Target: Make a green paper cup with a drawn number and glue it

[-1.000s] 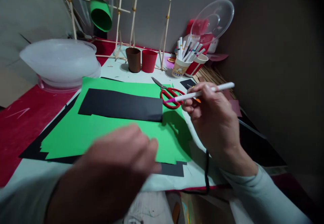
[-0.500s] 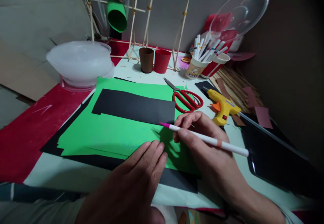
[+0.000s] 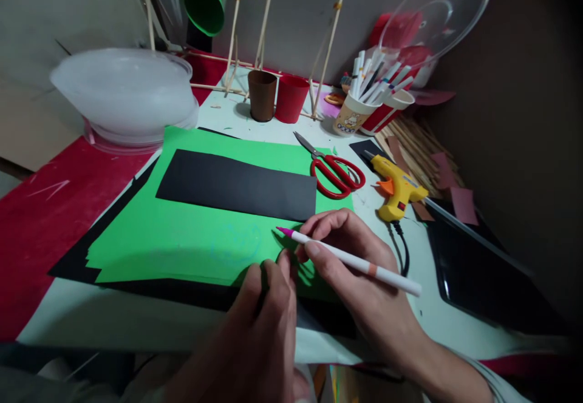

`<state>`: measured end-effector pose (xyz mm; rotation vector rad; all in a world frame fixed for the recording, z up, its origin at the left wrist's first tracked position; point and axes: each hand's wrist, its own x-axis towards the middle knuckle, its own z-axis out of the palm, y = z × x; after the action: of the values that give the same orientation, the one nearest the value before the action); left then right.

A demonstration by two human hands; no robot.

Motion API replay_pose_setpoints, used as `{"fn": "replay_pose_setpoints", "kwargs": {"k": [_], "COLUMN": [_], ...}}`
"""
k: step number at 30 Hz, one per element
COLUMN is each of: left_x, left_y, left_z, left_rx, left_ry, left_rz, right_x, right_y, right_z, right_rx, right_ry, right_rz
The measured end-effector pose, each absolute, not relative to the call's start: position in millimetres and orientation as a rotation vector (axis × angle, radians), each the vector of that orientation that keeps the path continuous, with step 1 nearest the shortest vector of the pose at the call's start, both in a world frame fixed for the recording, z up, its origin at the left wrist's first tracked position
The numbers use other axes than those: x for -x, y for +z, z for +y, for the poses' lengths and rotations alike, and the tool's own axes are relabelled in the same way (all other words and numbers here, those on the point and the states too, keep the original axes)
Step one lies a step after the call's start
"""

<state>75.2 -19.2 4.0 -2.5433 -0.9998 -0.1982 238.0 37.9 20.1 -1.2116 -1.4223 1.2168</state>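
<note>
Just in front of the black strip (image 3: 237, 185), a white marker (image 3: 350, 260) was pinched near its tip by the right hand (image 3: 371, 297), apparently for control, over green paper (image 3: 182, 233) seemingly steadied by the left hand (image 3: 266, 315), its grip unclear.

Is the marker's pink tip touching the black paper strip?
Apart. The head view shows it: green paper is visible between the pink marker tip and the near edge of the black paper strip.
</note>
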Motion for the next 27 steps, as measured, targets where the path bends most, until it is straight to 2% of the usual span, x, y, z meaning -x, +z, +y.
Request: {"fn": "replay_pose_setpoints", "kwargs": {"k": [6, 12, 19, 27], "left_x": [-95, -119, -132, -127], "left_y": [18, 21, 19, 24], "left_z": [-33, -40, -37, -34], "left_rx": [2.462, 2.487, 2.599, 2.418], "left_ry": [-0.109, 0.0, -0.117, 0.332], "left_rz": [-0.895, -1.165, -1.3, -0.854], "right_x": [-232, -227, -220, -220], "right_y": [26, 24, 16, 19], "right_z": [36, 12, 4, 3], "right_rx": [1.247, 1.3, 1.381, 1.407], "right_ry": [1.205, 1.109, 0.95, 0.859], "right_rz": [-1.348, -1.197, -1.175, -1.267]}}
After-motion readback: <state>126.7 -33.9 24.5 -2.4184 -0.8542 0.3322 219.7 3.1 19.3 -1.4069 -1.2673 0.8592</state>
